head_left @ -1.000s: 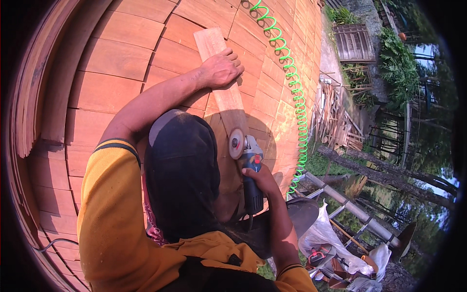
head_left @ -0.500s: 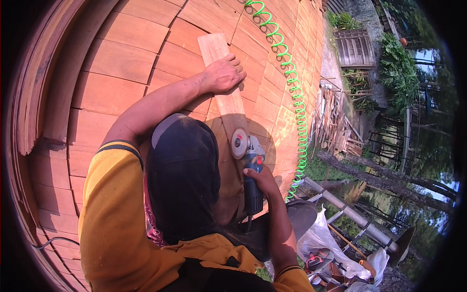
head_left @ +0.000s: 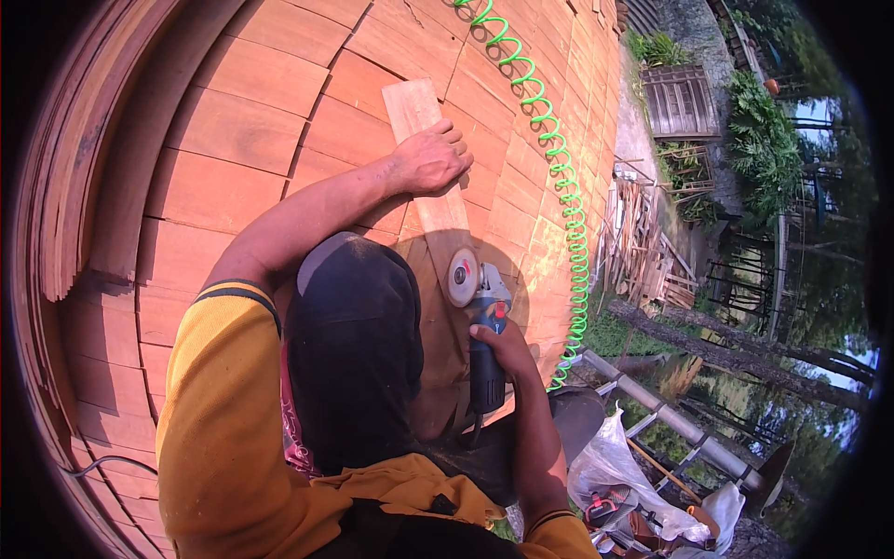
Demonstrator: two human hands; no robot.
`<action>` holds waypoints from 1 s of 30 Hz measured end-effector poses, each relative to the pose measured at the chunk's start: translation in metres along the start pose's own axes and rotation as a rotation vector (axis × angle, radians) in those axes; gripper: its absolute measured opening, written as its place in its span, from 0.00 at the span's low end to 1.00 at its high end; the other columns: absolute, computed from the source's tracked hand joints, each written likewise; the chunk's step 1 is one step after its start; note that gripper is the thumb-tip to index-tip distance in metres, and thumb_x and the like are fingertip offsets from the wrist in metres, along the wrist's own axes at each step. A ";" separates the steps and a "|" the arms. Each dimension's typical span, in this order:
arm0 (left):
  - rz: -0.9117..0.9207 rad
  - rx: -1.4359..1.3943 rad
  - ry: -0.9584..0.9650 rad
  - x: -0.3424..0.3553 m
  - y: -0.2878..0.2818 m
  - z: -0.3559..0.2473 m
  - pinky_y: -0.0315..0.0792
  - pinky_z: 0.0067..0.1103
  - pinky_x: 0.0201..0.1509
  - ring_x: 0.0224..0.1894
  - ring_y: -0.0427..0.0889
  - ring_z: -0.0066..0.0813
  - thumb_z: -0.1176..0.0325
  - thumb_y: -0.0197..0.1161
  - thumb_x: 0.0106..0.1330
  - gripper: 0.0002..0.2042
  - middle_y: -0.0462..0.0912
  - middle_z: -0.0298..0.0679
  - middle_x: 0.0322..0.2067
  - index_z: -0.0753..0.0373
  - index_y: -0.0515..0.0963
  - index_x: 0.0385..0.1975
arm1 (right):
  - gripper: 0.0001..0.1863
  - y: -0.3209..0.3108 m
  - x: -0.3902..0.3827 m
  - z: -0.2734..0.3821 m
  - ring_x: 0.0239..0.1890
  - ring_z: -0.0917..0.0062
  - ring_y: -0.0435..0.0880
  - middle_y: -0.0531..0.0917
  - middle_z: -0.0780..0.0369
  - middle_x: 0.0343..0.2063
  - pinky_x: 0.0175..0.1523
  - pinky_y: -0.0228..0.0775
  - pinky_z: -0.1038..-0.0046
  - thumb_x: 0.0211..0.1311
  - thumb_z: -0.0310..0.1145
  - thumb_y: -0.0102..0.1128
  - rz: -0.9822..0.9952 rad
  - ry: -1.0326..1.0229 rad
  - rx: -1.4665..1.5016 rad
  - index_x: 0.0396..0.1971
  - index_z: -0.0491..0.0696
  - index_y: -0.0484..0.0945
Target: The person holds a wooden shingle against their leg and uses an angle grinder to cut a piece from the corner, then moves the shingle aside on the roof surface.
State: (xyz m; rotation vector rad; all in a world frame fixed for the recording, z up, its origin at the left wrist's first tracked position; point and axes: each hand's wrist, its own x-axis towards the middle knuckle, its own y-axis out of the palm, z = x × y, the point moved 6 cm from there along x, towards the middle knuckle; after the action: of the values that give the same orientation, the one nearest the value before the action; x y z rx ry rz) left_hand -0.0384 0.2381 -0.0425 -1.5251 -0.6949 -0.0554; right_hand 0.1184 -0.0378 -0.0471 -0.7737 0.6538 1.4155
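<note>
I am gripping a board [head_left: 444,220], flat, narrow and reddish-brown, which is slanting across the shingles [head_left: 228,126], its near end pointing toward their right edge. I am also holding a grinder [head_left: 487,359], dark blue and black with a red patch, whose round, pale disc [head_left: 463,292] is overlapping the board.

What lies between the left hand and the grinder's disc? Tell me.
In the head view, just the wooden board, partly shaded, lies between the left hand and the grinder's disc.
</note>
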 end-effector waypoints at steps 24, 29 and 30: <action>0.005 -0.045 -0.015 0.000 -0.004 0.000 0.64 0.28 0.46 0.34 0.74 0.35 0.64 0.52 0.59 0.09 0.75 0.41 0.25 0.63 0.72 0.24 | 0.15 -0.010 0.017 0.008 0.28 0.76 0.84 0.82 0.62 0.27 0.33 0.77 0.74 0.57 0.39 0.68 -0.026 -0.030 -0.046 0.34 0.44 0.76; -0.007 -0.004 -0.009 -0.001 -0.001 -0.001 0.63 0.28 0.46 0.35 0.74 0.34 0.62 0.54 0.59 0.09 0.77 0.39 0.24 0.61 0.73 0.24 | 0.14 -0.012 0.023 0.008 0.27 0.76 0.83 0.82 0.62 0.26 0.33 0.77 0.74 0.57 0.39 0.68 -0.025 -0.054 -0.022 0.33 0.45 0.76; -0.007 0.000 -0.008 -0.001 0.000 -0.001 0.63 0.28 0.46 0.35 0.74 0.34 0.62 0.54 0.59 0.09 0.77 0.39 0.24 0.61 0.73 0.24 | 0.14 -0.011 0.023 0.010 0.27 0.77 0.83 0.82 0.62 0.26 0.34 0.77 0.74 0.57 0.39 0.68 -0.027 -0.047 -0.006 0.33 0.45 0.77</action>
State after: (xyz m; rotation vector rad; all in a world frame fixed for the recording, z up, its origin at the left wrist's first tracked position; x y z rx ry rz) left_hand -0.0392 0.2369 -0.0428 -1.5242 -0.7065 -0.0543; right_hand 0.1306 -0.0159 -0.0580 -0.7493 0.6004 1.4077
